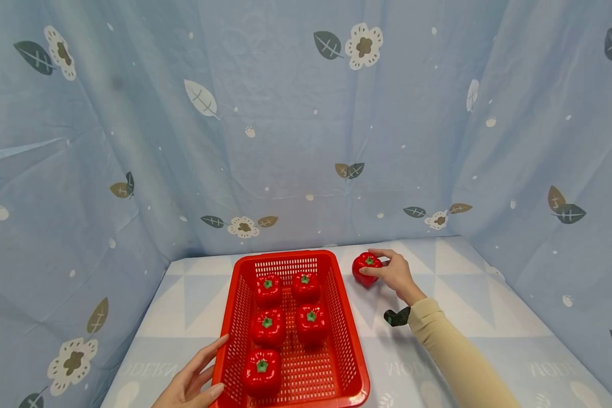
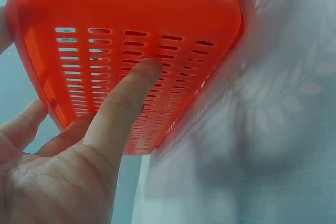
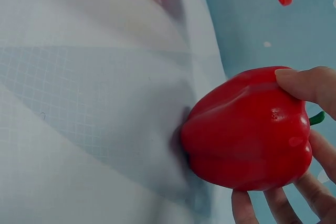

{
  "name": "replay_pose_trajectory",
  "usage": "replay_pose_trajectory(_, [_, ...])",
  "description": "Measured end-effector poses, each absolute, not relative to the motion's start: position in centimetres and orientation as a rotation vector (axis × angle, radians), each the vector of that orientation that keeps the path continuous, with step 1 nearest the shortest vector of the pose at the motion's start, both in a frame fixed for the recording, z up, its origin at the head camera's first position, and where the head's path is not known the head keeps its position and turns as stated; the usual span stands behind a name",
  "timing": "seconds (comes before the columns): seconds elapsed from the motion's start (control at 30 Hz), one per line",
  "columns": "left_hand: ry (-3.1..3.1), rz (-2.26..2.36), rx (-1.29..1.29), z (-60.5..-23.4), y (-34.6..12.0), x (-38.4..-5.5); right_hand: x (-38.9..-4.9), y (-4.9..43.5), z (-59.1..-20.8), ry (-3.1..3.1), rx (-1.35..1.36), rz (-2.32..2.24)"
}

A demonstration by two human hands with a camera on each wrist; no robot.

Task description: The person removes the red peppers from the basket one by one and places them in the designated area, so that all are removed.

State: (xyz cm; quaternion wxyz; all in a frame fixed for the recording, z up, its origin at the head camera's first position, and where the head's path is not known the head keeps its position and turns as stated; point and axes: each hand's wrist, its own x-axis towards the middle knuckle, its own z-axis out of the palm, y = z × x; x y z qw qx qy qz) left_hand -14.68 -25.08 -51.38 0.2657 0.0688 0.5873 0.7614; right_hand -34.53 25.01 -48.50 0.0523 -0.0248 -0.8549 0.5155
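Note:
In the head view my right hand [image 1: 396, 277] grips a glossy red bell pepper [image 1: 366, 266] to the right of the basket. The right wrist view shows thumb and fingers around the stem end of this pepper [image 3: 247, 129], its green stem pointing toward the palm. Whether its lower end touches the table cannot be told. My left hand [image 1: 194, 377] touches the left side of a red plastic basket [image 1: 354, 345]. Seen from the left wrist, one straight finger [image 2: 123, 100] presses the slotted outer wall. Several red bell peppers [image 1: 311, 324] stand stem-up inside the basket.
A pale patterned cloth covers the table [image 1: 438, 340]. Blue curtains [image 1: 285, 141] with leaves and flowers enclose the back and sides. A small black device [image 1: 396, 316] sits at my right wrist. The basket's raised rim lies between the two hands.

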Motion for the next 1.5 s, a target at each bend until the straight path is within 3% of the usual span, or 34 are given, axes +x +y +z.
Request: replay_pose_trajectory(1.5, [1.578, 2.061, 0.238, -51.19, -25.07, -14.45, -34.21, 25.85, -48.38, -2.591, 0.041, 1.527])
